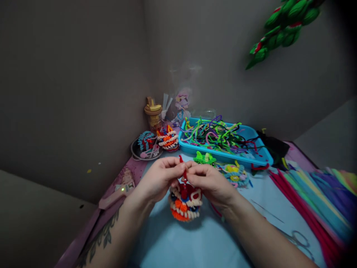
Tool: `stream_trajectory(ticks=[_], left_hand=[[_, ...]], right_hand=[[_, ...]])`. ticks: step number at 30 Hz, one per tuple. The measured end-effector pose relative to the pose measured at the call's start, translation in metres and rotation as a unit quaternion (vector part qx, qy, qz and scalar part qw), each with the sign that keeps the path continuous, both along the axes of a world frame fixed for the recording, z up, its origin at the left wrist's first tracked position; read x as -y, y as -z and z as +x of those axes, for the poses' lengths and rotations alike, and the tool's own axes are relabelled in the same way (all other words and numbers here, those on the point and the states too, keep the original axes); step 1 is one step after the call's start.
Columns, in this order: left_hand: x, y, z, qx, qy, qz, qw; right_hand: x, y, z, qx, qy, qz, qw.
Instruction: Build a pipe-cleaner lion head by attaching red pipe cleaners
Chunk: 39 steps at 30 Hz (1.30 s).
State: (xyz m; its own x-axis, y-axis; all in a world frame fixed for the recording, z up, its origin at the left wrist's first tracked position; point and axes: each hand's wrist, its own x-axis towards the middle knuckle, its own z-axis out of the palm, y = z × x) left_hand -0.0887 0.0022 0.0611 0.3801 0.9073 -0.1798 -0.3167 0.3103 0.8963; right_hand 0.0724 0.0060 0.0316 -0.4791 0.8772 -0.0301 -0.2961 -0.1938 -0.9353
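Observation:
My left hand [160,176] and my right hand [213,184] meet in front of me, fingertips close together. Both pinch a red pipe cleaner [180,159] whose tip sticks up above the left thumb. Just below the fingers is a small lion-like head [184,208] made of orange, white, blue and red pipe cleaners. It appears joined to the red strand, though the fingers partly cover its top. A similar finished-looking head [168,139] stands farther back, beside a metal bowl [136,150] holding a blue and red piece [146,141].
A blue tray [223,152] full of loose pipe cleaners lies at the back. Near it are a green figure [205,158] and a blue-yellow flower piece [235,175]. Scissors [299,238] and bundled colored stems [315,201] lie right; a pink glue gun [114,197] left.

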Motion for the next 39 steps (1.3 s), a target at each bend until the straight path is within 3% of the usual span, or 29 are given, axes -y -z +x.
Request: stream_trajectory(ticks=[8, 14, 19, 39], left_hand=[[-0.002, -0.008, -0.004, -0.034, -0.035, 0.034, 0.998], [-0.003, -0.011, -0.005, -0.098, -0.09, 0.088, 0.987], [-0.007, -0.006, -0.005, -0.116, -0.099, 0.093, 0.984], [-0.007, -0.006, -0.007, -0.153, -0.078, 0.12, 0.978]], right_hand=[[-0.001, 0.002, 0.0, 0.05, 0.004, 0.089, 0.995], [0.002, -0.001, -0.001, 0.055, 0.018, 0.046, 0.997], [0.003, -0.002, -0.002, 0.07, 0.008, 0.007, 0.997], [0.004, 0.0, -0.002, 0.042, 0.004, 0.0, 0.999]])
